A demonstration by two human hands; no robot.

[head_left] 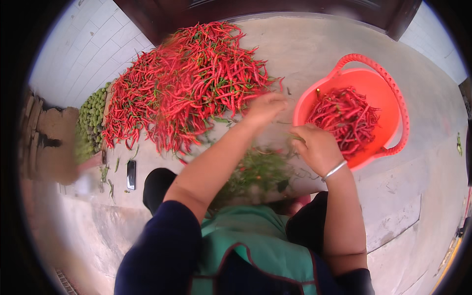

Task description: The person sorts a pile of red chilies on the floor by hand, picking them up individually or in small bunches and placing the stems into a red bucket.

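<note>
A big heap of red chili peppers [196, 78], many with green stems, spreads over the floor at the far left. To its right stands a coral-red bucket [390, 110] with a raised handle, partly filled with red chilies [344, 115]. My left hand [268, 106] is by the heap's right edge, fingers curled together. Close to the bucket's near-left rim, my right hand [313, 147], with a silver bracelet on its wrist, has its fingers pinched. What either hand holds is too small or hidden to make out. Below them lies a blurry pile of green stems [260, 169].
A phone [131, 174] lies on the floor at the left. Beyond it are a heap of round green fruits [92, 115] and a brown sack-like shape [59, 128]. A dark red door [206, 10] stands at the back. My knees flank the stem pile.
</note>
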